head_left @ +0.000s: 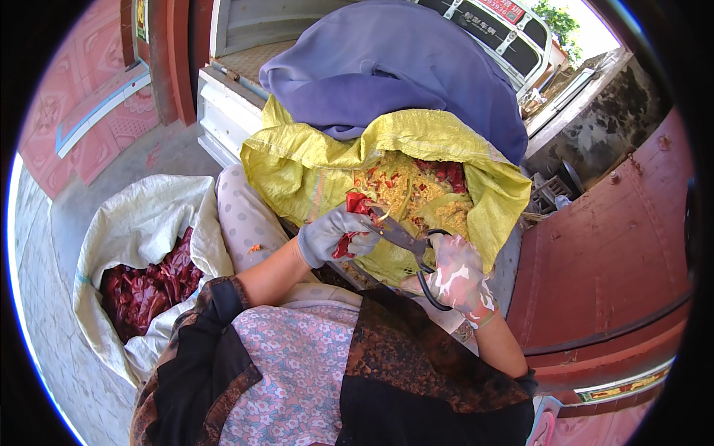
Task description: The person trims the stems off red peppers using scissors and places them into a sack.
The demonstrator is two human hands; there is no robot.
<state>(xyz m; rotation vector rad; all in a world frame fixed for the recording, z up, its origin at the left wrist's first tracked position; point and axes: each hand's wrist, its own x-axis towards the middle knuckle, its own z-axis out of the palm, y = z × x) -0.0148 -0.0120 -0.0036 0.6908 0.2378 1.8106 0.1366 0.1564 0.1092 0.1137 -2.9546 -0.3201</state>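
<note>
My left hand [333, 235], in a grey glove, is closed around several dried red chili peppers [360, 203]; part of them shows below the fingers too. In a camouflage-patterned glove, my right hand [457, 276] grips the black handles of a pair of scissors [401, 236]. The scissor blades point left and reach the chilies at my left fingers. Behind both hands lies a yellow woven sack [297, 186] with its mouth rolled open. Inside it are many pale yellow seeds [405, 189], bits of red chili and a clump of red chilies [445, 173] at the back.
At my left, a white woven sack [178, 197] holds dark red dried chilies [152, 286]. A purple-blue cloth [401, 59] covers a bulky load behind the yellow sack, by a white truck bed [223, 111]. Red metal panels [595, 253] stand on the right.
</note>
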